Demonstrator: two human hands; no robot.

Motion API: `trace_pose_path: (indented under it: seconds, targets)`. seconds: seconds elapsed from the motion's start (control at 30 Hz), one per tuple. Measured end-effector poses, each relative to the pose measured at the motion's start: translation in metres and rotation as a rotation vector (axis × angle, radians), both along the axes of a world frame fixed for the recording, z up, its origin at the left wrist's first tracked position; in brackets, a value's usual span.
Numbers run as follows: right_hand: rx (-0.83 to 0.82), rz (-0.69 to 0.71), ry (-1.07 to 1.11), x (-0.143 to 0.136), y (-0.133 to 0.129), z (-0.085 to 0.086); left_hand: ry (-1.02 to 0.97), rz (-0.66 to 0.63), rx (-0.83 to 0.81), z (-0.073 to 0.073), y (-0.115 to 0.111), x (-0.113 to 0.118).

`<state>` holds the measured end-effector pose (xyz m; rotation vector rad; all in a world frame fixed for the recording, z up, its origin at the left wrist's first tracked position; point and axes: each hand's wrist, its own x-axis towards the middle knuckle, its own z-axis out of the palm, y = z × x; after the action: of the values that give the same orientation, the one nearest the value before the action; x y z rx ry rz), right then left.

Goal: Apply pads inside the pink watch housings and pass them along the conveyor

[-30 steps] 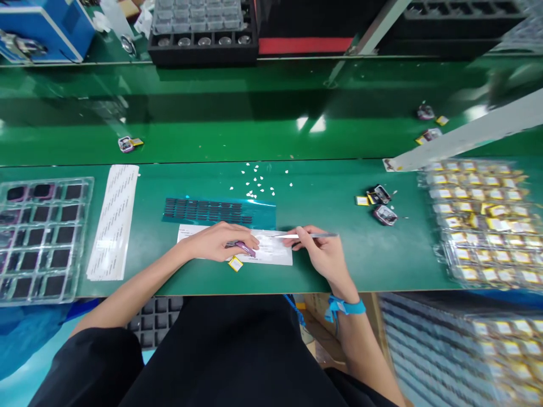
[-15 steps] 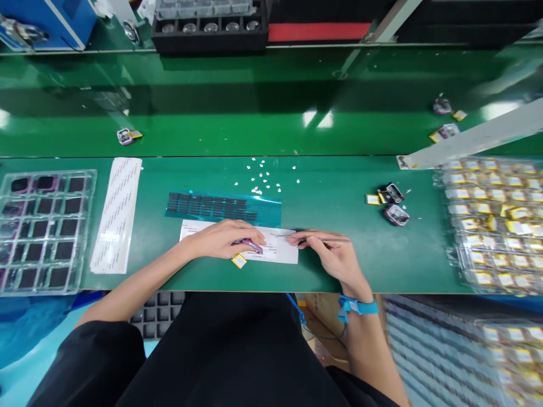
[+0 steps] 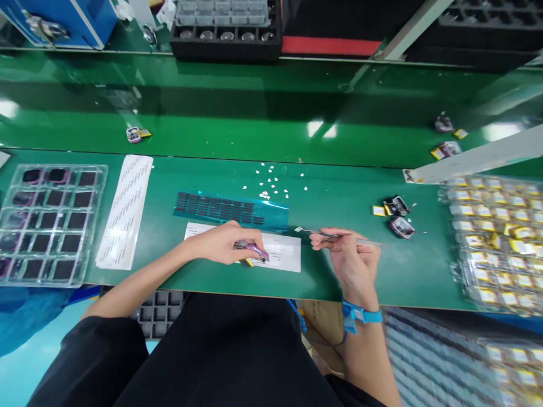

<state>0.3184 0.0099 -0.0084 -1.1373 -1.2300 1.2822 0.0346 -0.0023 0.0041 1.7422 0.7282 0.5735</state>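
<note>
My left hand [image 3: 223,243] is closed around a small purple watch case [image 3: 258,252], tilted on edge over a white label sheet [image 3: 286,253]. Beneath that hand part of a yellow battery [image 3: 246,263] shows. To the right, my right hand [image 3: 352,257] grips metal tweezers [image 3: 327,234] that point left. At their tip is a small white label [image 3: 298,229], held above the bench and apart from the case. Behind the label sheet lies a blue film [image 3: 275,216] bearing rows of thin black strips. Scattered white bits [image 3: 271,181] lie farther back.
Opened watch cases [image 3: 401,227] with a battery lie at right, near a tray of yellow batteries [image 3: 487,243]. At left are stacked label sheets [image 3: 125,215] and a clear tray [image 3: 95,226] of dark square parts. A slanted white post [image 3: 475,158] crosses the right rear.
My right hand has moved right and away from the sheet, with a small white label now at the tweezer tip. My left hand still holds the watch case. The camera view has shifted slightly.
</note>
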Motion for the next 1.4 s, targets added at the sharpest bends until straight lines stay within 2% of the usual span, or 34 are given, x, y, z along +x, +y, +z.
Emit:
trace_pose_path:
  seconds: [0.13, 0.2, 0.27, 0.4, 0.93, 1.4]
  targets:
    - [0.014, -0.047, -0.007, -0.035, -0.001, 0.018, -0.11, 0.264, -0.19, 0.008, -0.005, 0.002]
    - [-0.01, -0.048, -0.041, -0.052, -0.002, 0.023, -0.205, 0.324, -0.315, 0.006, -0.006, 0.004]
    - [-0.03, -0.037, -0.071, -0.066, -0.004, 0.026, -0.284, 0.316, -0.399, 0.003, -0.007, 0.005]
    - [-0.01, 0.027, -0.113, -0.079, -0.006, 0.025, -0.356, 0.293, -0.453, 0.0, -0.011, 0.006]
    - [0.003, 0.014, -0.255, -0.083, -0.008, 0.028, -0.333, 0.299, -0.464, 0.004, -0.014, 0.003]
    - [0.003, -0.031, -0.215, -0.085, -0.012, 0.024, -0.322, 0.319, -0.468, 0.008, -0.016, 0.005]
